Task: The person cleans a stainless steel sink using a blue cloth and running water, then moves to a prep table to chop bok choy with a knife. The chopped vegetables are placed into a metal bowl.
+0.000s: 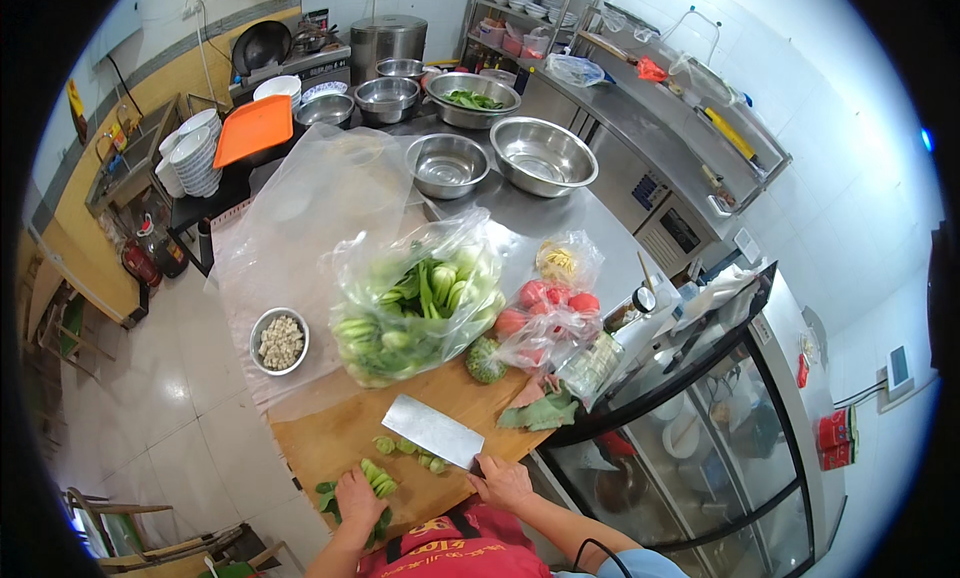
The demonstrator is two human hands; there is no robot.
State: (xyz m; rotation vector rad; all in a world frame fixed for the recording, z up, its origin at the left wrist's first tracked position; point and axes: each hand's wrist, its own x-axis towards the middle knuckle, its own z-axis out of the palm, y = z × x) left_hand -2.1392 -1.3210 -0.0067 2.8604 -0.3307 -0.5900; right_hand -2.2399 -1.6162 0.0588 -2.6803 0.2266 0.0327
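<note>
On the wooden cutting board (465,398), my left hand (358,495) rests over a bunch of bok choy (379,479), its pale stalks showing to the right of the fingers and dark leaves below. My right hand (501,482) grips the handle of a cleaver (433,431), whose broad blade lies flat-looking above the board and points to the upper left. Cut pale green stem pieces (406,446) lie between the left hand and the blade. A clear plastic bag of bok choy (420,300) stands just beyond the board.
A steel bowl of pale cubes (280,341) is at the left. Bagged tomatoes (551,300), a green mottled squash or melon (486,360) and torn leaves (540,413) lie to the right. Steel basins (544,158) stand farther back. A glass display case (690,443) adjoins the board's right side.
</note>
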